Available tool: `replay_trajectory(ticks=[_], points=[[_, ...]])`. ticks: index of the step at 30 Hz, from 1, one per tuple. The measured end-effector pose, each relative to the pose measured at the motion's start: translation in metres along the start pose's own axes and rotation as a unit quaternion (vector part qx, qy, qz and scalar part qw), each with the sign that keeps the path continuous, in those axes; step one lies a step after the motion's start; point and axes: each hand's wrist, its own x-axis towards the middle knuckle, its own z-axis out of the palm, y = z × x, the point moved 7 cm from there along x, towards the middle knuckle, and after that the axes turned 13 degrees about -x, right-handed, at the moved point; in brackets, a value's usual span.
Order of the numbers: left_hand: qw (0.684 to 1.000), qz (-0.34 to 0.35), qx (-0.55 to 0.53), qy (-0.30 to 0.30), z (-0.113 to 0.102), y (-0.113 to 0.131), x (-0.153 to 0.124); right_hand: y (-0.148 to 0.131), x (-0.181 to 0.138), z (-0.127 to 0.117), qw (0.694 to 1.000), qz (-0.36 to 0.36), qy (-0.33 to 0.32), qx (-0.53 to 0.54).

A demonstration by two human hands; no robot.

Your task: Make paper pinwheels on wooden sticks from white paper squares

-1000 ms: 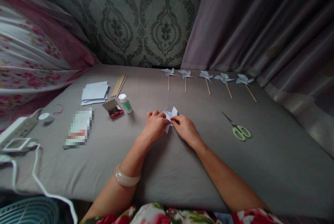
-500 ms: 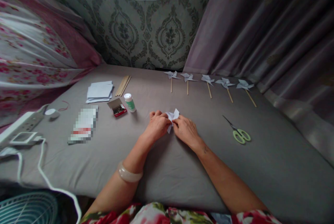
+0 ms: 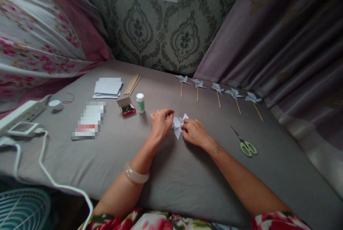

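Here, the white paper pinwheel [image 3: 179,125] between your hands is a small folded piece with pointed blades. Two tips stick up on the far side, and one long point hangs toward you. It lies low on the grey sheet [image 3: 171,176], and no stick can be seen on it.

The sheet runs wide and bare from your grip back to its near edge. There is also open cloth to the right of your right hand before the green-handled scissors [image 3: 245,145]. Beyond your hands, well apart, the row of finished pinwheels [image 3: 217,89] lies along the far edge by the curtain. Beyond your left hand and off to its left stand the glue bottle [image 3: 140,102] and, just beside it, the open small box [image 3: 126,106].

Your right hand [image 3: 195,132] is closed in a fingertip pinch on the right edge of the pinwheel. Your left hand [image 3: 161,122] is curled, its fingers bent in toward the thumb just beside the paper's left edge. Whether it actually has hold of the paper cannot be told. The pinwheel sits between the two hands, with most of it showing in the gap.
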Motion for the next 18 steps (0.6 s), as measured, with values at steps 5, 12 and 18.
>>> replay_trajectory(ticks=[5,12,18], points=[[1.000,-0.005,-0.010,-0.008,0.003,-0.001,0.002,0.003,0.005,-0.001,1.000,0.011,-0.012,0.009],[0.998,-0.040,-0.051,-0.013,0.005,-0.013,0.005,0.021,0.016,0.007,0.991,0.067,-0.037,0.113],[0.995,-0.067,-0.066,0.032,-0.004,-0.032,0.011,0.051,0.013,0.014,0.961,0.137,0.002,0.241]])
